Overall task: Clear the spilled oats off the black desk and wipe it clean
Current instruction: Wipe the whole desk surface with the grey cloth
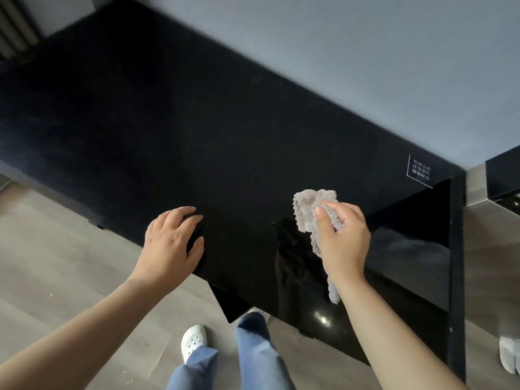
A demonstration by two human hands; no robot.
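The right hand (343, 240) grips a pale grey, nubby cloth (309, 209), with thumb and forefinger pinched round its middle. The bunched part stands out beyond the fingertips toward the wall, and a thin tail hangs out under the palm along the wrist. The cloth is over the near right part of the black desk (197, 122), just where the matt top meets a glossy black panel (408, 263); whether it touches the surface cannot be told. The left hand (171, 243) rests at the desk's near edge, its fingers curved over onto the top and the thumb spread apart from them. The dark patch between thumb and fingers may be a black thing or only the desk, so its grip cannot be told. The desk top is dark and smeared by motion, too much so to make out small grains on it. A small label (419, 170) with white characters sits at the far right corner, its writing unreadable. The desk runs slantwise along the grey wall (365, 66), with wide bare top to the left of both hands. Grey wood floor (56, 263) lies below the near edge, where a white clog (194, 340) and blue trousers (253, 358) show.
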